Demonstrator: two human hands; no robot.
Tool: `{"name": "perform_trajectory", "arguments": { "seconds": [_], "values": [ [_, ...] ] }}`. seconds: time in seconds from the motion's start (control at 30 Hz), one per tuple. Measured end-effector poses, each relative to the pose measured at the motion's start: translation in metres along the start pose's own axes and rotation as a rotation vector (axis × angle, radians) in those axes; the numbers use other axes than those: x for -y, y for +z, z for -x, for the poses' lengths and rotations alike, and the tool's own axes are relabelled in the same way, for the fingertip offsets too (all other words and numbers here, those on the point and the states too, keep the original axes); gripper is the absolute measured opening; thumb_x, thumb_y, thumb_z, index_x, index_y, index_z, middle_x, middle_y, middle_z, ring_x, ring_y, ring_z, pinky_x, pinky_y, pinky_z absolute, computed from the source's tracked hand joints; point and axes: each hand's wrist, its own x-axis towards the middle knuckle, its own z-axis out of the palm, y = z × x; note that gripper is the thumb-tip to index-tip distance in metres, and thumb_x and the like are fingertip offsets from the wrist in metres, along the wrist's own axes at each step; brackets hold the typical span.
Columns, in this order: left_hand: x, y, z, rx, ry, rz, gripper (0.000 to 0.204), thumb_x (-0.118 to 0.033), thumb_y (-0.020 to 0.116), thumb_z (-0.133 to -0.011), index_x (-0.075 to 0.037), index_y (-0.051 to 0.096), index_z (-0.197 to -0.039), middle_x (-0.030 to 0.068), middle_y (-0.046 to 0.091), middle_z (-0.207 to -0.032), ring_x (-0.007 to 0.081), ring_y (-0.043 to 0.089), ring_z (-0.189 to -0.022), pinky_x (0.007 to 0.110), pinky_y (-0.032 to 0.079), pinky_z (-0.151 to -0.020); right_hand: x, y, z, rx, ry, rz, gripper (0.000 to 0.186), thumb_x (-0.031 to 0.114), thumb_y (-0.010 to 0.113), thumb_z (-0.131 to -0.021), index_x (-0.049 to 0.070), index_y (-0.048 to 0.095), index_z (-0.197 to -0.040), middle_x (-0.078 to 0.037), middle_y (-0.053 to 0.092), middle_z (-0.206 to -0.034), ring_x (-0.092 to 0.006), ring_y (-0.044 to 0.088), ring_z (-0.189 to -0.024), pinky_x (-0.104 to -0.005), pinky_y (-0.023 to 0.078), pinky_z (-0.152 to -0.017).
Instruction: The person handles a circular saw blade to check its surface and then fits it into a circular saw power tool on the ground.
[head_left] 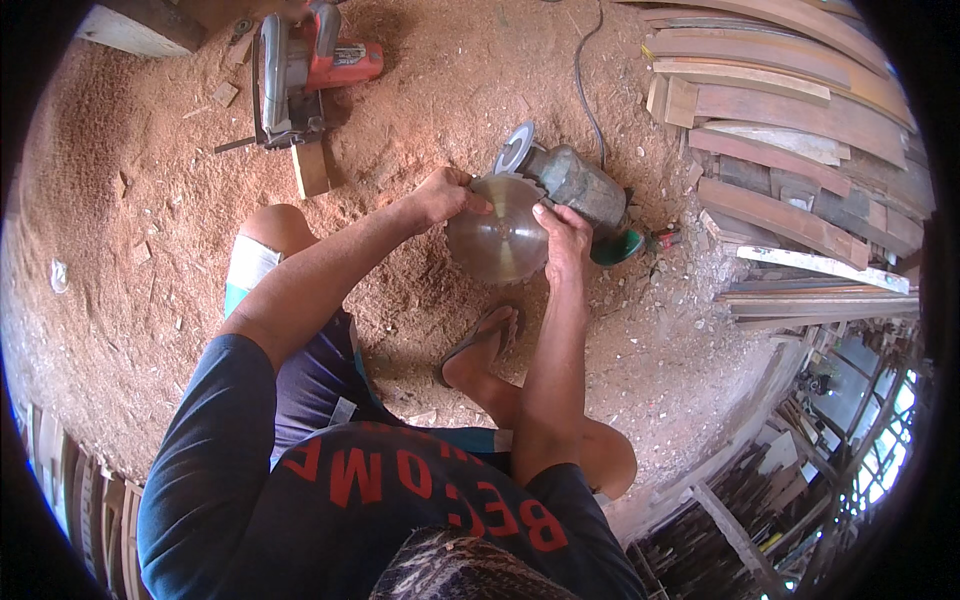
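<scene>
I hold a round toothed saw blade (495, 240) with both hands: my left hand (443, 197) grips its upper left, my right hand (563, 235) its right side, thumb on the face. Just behind the blade sits a grey bench grinder (585, 190) with a pale disc wheel (516, 145) at its left and a green wheel (615, 248) at its right. The blade's upper edge lies close to the pale wheel; whether they touch I cannot tell. My sandalled foot (470, 365) is below the blade.
A red and grey circular saw (338, 62) rests on a wood block (308, 170) at upper left, amid sawdust (150, 280). A dark cord (585, 85) runs from the grinder. Stacked boards (770, 100) line the right; more planks (70, 480) stand at lower left.
</scene>
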Motion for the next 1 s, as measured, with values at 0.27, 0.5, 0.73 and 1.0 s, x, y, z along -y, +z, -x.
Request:
{"name": "perform_trajectory", "arguments": {
  "seconds": [0.27,0.5,0.73,1.0],
  "values": [
    [0.001,-0.001,0.001,0.006,0.007,0.03,0.034,-0.008,0.082,-0.079,0.002,0.075,-0.11,0.01,0.077,-0.097,0.019,0.072,-0.09,0.034,0.056,-0.085,0.003,0.002,0.001,0.036,-0.003,-0.019,0.048,0.011,0.085,-0.083,-0.011,0.065,-0.12,-0.018,0.07,-0.112,-0.0226,0.066,-0.099,-0.0332,0.052,-0.091],
    [0.004,-0.003,-0.001,-0.005,0.008,0.018,0.031,-0.007,0.081,-0.08,0.001,0.076,-0.11,0.0085,0.077,-0.097,0.0177,0.072,-0.089,0.033,0.056,-0.087,0.011,0.006,0.009,0.067,-0.017,-0.043,0.045,0.011,0.086,-0.082,-0.01,0.066,-0.117,-0.016,0.07,-0.108,-0.0209,0.066,-0.096,-0.0327,0.052,-0.09],
    [0.0,0.0,0.003,-0.007,0.005,0.027,0.032,-0.009,0.081,-0.08,0.002,0.075,-0.11,0.0093,0.077,-0.097,0.0183,0.071,-0.09,0.033,0.055,-0.087,0.002,0.002,0.001,0.039,-0.007,-0.051,0.053,0.01,0.087,-0.081,-0.011,0.061,-0.122,-0.018,0.067,-0.113,-0.0225,0.065,-0.102,-0.0339,0.052,-0.093],
    [-0.003,0.0,0.005,-0.013,0.005,0.0,0.035,-0.01,0.082,-0.081,0.002,0.074,-0.113,0.0105,0.077,-0.099,0.0193,0.071,-0.091,0.034,0.055,-0.088,-0.006,0.001,-0.005,0.029,0.001,-0.073,0.06,0.01,0.088,-0.079,-0.01,0.057,-0.126,-0.019,0.065,-0.118,-0.0238,0.063,-0.107,-0.0358,0.051,-0.097]
  ]
}}
